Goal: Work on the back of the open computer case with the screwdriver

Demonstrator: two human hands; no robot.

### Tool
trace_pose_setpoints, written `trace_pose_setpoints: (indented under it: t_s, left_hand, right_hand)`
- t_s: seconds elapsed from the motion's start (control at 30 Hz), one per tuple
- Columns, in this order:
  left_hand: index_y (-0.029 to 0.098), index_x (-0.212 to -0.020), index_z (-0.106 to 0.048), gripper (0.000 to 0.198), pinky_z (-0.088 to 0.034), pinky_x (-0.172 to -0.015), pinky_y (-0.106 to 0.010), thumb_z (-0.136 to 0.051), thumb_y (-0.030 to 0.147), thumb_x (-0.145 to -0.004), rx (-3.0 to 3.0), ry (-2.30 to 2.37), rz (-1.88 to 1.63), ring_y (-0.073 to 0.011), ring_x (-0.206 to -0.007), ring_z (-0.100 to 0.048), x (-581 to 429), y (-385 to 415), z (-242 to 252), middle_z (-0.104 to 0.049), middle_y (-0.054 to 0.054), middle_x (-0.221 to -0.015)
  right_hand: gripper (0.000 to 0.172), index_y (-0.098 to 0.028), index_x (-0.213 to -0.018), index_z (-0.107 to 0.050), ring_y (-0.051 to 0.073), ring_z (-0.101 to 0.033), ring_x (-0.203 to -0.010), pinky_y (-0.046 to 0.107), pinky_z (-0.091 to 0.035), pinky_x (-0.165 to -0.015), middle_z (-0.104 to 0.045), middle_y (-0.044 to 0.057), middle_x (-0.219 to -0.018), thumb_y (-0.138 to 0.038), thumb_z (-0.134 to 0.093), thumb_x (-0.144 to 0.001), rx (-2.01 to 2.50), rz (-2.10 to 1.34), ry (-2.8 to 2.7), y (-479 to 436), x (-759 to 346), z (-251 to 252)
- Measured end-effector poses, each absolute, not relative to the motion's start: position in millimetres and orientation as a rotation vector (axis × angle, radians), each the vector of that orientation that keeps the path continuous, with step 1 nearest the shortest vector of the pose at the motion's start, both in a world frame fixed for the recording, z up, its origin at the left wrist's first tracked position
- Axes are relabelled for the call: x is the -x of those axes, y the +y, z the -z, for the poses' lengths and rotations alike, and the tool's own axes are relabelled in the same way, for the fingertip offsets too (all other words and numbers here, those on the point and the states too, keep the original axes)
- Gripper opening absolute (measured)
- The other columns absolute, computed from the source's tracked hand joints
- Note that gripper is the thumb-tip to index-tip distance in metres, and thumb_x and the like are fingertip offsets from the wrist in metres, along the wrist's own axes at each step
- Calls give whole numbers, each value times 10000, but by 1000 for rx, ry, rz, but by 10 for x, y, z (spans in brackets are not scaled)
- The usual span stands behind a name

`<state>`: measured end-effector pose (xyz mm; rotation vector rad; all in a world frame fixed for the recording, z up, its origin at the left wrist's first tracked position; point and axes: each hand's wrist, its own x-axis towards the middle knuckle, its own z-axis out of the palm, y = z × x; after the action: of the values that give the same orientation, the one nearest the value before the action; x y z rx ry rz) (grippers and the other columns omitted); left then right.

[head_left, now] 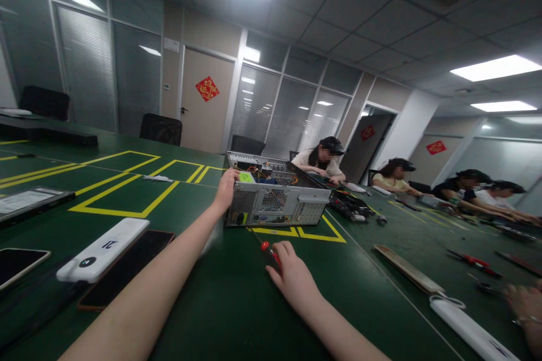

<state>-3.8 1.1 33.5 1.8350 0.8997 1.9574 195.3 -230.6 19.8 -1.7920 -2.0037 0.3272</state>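
Computer case (pixel 275 211): on the green table (pixel 237 316), short of its far edge, which it partly hides; most of its inside is out of sight.
Left hand (pixel 227 187): yours touches the case's upper left corner; fingertips hidden, so I cannot tell whether they pinch.
Right hand (pixel 293 273): your fingers close on a screwdriver (pixel 265 246), covering much of its handle; tip blurred.

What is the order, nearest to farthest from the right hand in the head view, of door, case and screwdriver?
1. Screwdriver, in the right hand.
2. Case, just ahead.
3. Door, across the room, to the left.
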Motion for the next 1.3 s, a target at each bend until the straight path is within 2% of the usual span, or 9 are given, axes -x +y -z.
trace_pose_setpoints:
  t_s: [0.13, 0.27, 0.33, 0.37, 0.43, 0.57, 0.77, 1.03, 1.3]
  left_hand:
    - [223, -713, -516, 364, -364, -1143, -384, -264, 319, -957, -1837, 886, -1968, -199, -1193, -546, 30, 24, -330, -669, -55, -1051]
    - [222, -714, -519, 360, -364, -1137, -386, -265, 310, -954, -1836, 877, -1981, -197, -1154, -562, 26, 51, -315, -669, -52, -1043]
    - [221, -712, -524, 363, -361, -1137, -387, -270, 312, -955, -1831, 882, -1988, -199, -1154, -562, 26, 61, -309, -671, -52, -1050]
    - [221, -709, -524, 366, -360, -1138, -385, -270, 313, -955, -1832, 883, -1990, -199, -1157, -560, 26, 64, -307, -672, -51, -1049]
    - [223, -703, -518, 369, -356, -1142, -378, -265, 312, -957, -1837, 885, -1986, -195, -1160, -559, 29, 62, -308, -673, -49, -1041]
    - [223, -709, -516, 364, -360, -1141, -374, -264, 307, -958, -1844, 895, -1978, -192, -1163, -556, 36, 46, -317, -674, -50, -1040]
    - [220, -713, -519, 365, -358, -1146, -380, -268, 315, -960, -1848, 873, -1983, -191, -1142, -564, 44, 38, -321, -669, -54, -1031]
    - [222, -701, -506, 363, -349, -1151, -384, -269, 328, -956, -1845, 868, -1978, -191, -1116, -572, 41, 18, -340, -666, -52, -1018]
    - [227, -691, -503, 351, -360, -1134, -388, -275, 318, -941, -1815, 870, -1974, -206, -1169, -544, 28, 23, -338, -659, -62, -1028]
  right_hand:
    - [403, -241, -1135, -572, 245, -653, -897, 386, -550, -760, -496, 102, -1308, -119, -604, -752, 1753, -214, -2152, -2350, -1917, -199]
    - [258, -200, -1061, -588, 200, -630, -893, 333, -522, -782, -533, 92, -1197, -187, -589, -803, 1743, -301, -1974, -2329, -1948, -253]
    - [185, -202, -1013, -591, 170, -615, -837, 282, -505, -700, -584, 64, -1043, -245, -592, -832, 1708, -544, -1753, -2266, -2010, -257]
    - [160, -204, -999, -588, 133, -581, -687, 239, -461, -568, -598, 39, -913, -291, -565, -867, 1714, -782, -1598, -2227, -2045, -245]
    - [201, -217, -1026, -553, 64, -398, -439, 161, -270, -389, -580, -11, -724, -376, -467, -938, 1592, -1290, -1213, -2149, -2104, -196]
    - [416, -143, -786, -532, 2, -247, -343, 89, -157, -333, -375, -87, -503, -477, -387, -987, 1326, -1860, -643, -2077, -2100, -87]
    - [273, -119, -835, -538, -7, -348, -369, 66, -240, -326, -485, -37, -606, -323, -452, -995, 1182, -1953, -315, -2112, -1952, -84]
    - [335, -108, -927, -548, 50, -502, -499, 93, -386, -379, -564, 41, -720, -391, -386, -1000, 1008, -2023, -171, -2155, -1926, -68]
    - [330, -136, -848, -530, 6, -347, -402, 56, -150, -334, -540, 4, -661, -388, -379, -999, 1035, -2142, -329, -2101, -1933, -13]
